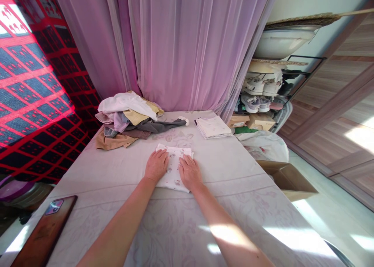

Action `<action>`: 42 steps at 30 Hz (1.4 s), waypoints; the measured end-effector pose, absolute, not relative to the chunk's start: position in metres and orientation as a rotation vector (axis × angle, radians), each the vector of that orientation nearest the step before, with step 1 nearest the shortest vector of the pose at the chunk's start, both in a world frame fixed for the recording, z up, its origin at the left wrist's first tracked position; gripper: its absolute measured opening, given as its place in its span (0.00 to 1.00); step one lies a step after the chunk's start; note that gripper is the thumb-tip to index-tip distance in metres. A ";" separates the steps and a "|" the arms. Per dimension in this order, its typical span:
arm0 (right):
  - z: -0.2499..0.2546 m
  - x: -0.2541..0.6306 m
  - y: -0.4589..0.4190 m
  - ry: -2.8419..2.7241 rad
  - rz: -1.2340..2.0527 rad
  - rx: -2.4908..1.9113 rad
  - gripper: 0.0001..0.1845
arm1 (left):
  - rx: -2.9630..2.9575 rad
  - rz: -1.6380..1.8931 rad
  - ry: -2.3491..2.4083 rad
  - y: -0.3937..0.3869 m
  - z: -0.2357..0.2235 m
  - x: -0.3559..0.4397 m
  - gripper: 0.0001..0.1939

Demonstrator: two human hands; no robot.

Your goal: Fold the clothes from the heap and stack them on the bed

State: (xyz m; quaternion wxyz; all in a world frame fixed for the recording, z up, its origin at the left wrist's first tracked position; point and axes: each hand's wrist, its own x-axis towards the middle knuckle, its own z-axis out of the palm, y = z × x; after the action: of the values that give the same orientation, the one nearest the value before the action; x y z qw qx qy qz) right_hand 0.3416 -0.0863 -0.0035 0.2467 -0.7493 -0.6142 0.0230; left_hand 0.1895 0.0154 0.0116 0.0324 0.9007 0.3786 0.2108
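Observation:
A white garment (pixel 173 169) with small printed figures lies folded into a rough rectangle in the middle of the cloth-covered table (pixel 117 189). My left hand (pixel 157 165) rests flat on its left side, fingers stretched out. On the right side lies my right hand (pixel 189 171), also flat with its fingers extended. Neither hand grips the cloth. Farther back to the right sits a stack of folded white clothes (pixel 212 127). A heap of loose clothes (pixel 125 115) in white, yellow, grey and brown is piled at the back left.
A phone (pixel 46 232) lies at the near left edge. Purple curtains (pixel 181 49) hang behind the table. To the right stand a shoe rack with sneakers (pixel 254 86), a white bag (pixel 263 144) and an open cardboard box (pixel 286 177). A red-and-black checked cloth (pixel 37 84) hangs at left.

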 end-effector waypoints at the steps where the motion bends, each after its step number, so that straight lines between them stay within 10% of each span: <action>1: -0.005 0.348 -0.090 -1.642 0.100 -1.988 0.21 | 2.780 0.673 1.131 0.011 0.014 0.184 0.18; 42: -0.009 0.343 -0.172 -1.514 0.220 -1.766 0.03 | 2.692 0.550 0.730 -0.066 -0.004 0.174 0.17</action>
State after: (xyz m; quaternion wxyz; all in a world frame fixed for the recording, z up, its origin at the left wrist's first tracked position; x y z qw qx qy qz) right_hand 0.3426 -0.1717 -0.0092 0.3918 -0.6954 -0.5962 0.0866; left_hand 0.1738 -0.0660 -0.0042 0.1487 0.9365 0.2537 0.1912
